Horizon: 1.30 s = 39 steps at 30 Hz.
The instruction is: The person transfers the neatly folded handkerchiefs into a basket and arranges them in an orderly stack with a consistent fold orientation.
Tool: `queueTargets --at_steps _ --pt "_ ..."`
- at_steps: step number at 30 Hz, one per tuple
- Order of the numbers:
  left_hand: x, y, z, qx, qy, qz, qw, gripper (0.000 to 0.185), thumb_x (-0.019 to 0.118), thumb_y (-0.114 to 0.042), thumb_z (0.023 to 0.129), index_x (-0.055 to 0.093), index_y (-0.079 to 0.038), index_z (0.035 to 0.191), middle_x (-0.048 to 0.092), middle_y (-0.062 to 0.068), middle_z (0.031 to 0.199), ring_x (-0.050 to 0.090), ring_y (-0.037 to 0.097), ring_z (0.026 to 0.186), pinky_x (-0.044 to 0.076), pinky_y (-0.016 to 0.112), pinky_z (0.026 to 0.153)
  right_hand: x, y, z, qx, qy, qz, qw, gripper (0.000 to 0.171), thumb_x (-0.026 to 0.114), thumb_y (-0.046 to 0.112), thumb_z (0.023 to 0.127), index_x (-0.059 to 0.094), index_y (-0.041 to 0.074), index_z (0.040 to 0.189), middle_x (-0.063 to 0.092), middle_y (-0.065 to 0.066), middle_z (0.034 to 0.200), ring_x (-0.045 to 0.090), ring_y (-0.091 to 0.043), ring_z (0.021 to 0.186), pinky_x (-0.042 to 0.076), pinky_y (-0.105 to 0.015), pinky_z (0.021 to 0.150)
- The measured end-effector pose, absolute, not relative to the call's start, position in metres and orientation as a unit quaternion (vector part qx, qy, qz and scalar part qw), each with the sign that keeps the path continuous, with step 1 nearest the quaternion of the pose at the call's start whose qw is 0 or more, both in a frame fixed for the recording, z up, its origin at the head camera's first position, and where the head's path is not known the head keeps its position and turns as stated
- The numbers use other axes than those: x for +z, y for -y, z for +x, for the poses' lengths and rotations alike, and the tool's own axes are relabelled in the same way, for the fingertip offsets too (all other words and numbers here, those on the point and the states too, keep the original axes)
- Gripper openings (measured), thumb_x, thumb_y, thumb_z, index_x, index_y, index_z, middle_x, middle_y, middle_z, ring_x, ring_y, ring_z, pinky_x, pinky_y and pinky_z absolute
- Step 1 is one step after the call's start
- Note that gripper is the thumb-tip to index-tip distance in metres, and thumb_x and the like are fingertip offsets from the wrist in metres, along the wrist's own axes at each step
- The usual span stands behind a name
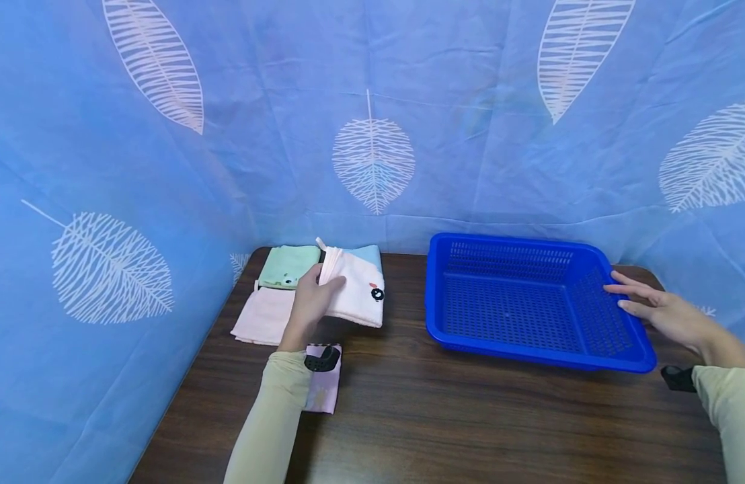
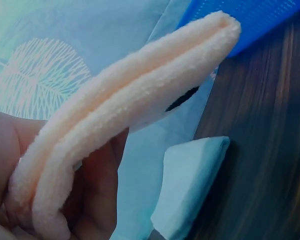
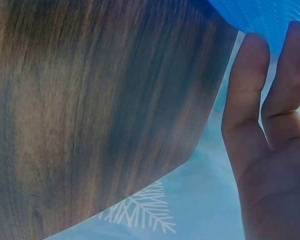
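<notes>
Terry cloth, pale pink-white, folded double: the left hand pinches this white towel at its near-left edge, thumb on top and fingers underneath, and lifts that edge off the pile. In the left wrist view the towel shows as two thick fleecy layers held between the fingers and the palm, its free end tilted up toward the blue basket. A small black mark with a red spot above it sits on the towel's top face.

Under and around it, at the far left of the dark wooden table:
- green towel, folded, far-left corner, partly under the white one;
- light blue towel, just behind the white one; also seen flat on the table from the left wrist;
- pink towel, flat, left of the hand;
- lilac cloth, near edge, partly hidden by the left forearm.

Blue basket, perforated plastic, stands on the right half of the table, well apart from the towels. The right hand lies with straight, slightly spread fingers on the basket's right rim; from the right wrist, fingertips touch the blue plastic. It grips nothing.

Blue leaf-print sheeting encloses the table.
</notes>
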<state>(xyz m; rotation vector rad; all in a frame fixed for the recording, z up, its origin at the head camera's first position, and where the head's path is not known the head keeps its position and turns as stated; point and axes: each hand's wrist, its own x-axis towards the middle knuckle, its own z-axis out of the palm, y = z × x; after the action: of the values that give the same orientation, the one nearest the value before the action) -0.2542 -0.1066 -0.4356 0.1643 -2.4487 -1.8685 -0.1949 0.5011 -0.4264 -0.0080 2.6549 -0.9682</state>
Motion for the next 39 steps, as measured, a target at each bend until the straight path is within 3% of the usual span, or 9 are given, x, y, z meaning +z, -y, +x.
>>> queueTargets --at_steps 2,6,16,23,30,35,39 --pt "-0.433 0.104 -0.255 -0.607 0.793 0.047 0.027 0.043 0.068 -0.017 0.094 0.060 -0.005 0.134 0.064 0.019 0.131 0.061 0.030 0.114 0.049 0.047 0.104 -0.426 -0.501 -0.195 -0.338 -0.928 -0.005 0.156 0.066 0.034 0.046 0.110 0.025 0.004 0.161 -0.017 0.004 0.170 0.020 -0.066 0.141 0.047 -0.063 0.101" --pt "-0.426 0.099 -0.256 -0.612 0.789 0.041 0.029 0.040 0.068 -0.018 0.093 0.062 -0.005 0.131 0.066 0.018 0.127 0.061 0.028 0.110 0.049 0.044 0.101 -0.425 -0.500 -0.194 -0.336 -0.928 -0.003 0.158 0.068 0.033 0.047 0.110 0.020 0.006 0.163 -0.015 -0.010 0.170 0.018 -0.068 0.141 0.035 -0.076 0.104" --pt "-0.419 0.085 -0.260 -0.659 0.751 0.040 0.023 0.037 0.068 -0.017 0.093 0.064 -0.008 0.129 0.067 0.015 0.116 0.063 0.018 0.091 0.052 0.030 0.082 -0.430 -0.504 -0.194 -0.355 -0.922 -0.006 0.157 0.068 0.035 0.049 0.110 0.020 0.009 0.163 -0.019 0.007 0.169 0.012 -0.066 0.143 0.031 -0.079 0.104" --pt "-0.413 0.071 -0.261 -0.701 0.713 0.033 0.019 0.037 0.067 -0.018 0.094 0.062 -0.009 0.130 0.067 0.011 0.100 0.067 0.015 0.074 0.056 0.030 0.069 -0.428 -0.506 -0.191 -0.354 -0.920 0.000 0.166 0.070 0.031 0.049 0.110 0.011 0.010 0.165 -0.017 -0.015 0.170 0.015 -0.069 0.140 0.032 -0.080 0.101" --pt "-0.409 0.058 -0.262 -0.710 0.704 0.033 0.000 0.044 0.066 -0.021 0.095 0.059 -0.008 0.136 0.068 0.013 0.103 0.068 0.015 0.075 0.057 0.030 0.068 -0.431 -0.505 -0.191 -0.365 -0.917 -0.003 0.158 0.067 0.036 0.048 0.110 0.025 0.006 0.161 -0.021 0.027 0.163 0.008 -0.066 0.144 0.030 -0.080 0.102" --pt "-0.408 0.048 -0.263 -0.712 0.701 0.030 -0.019 0.046 0.065 -0.021 0.096 0.056 -0.007 0.139 0.067 0.015 0.108 0.069 0.016 0.078 0.058 0.030 0.069 -0.433 -0.504 -0.193 -0.360 -0.920 -0.016 0.152 0.065 0.035 0.045 0.110 0.026 0.006 0.161 -0.019 0.030 0.162 0.011 -0.067 0.142 0.033 -0.080 0.101" --pt "-0.407 0.040 -0.266 -0.724 0.689 0.028 -0.028 0.045 0.066 -0.021 0.096 0.057 -0.007 0.138 0.069 0.012 0.102 0.070 0.015 0.075 0.058 0.030 0.069 -0.433 -0.504 -0.195 -0.363 -0.919 -0.015 0.151 0.064 0.035 0.045 0.110 0.025 0.007 0.161 -0.019 0.030 0.162 0.008 -0.066 0.144 0.031 -0.080 0.101"
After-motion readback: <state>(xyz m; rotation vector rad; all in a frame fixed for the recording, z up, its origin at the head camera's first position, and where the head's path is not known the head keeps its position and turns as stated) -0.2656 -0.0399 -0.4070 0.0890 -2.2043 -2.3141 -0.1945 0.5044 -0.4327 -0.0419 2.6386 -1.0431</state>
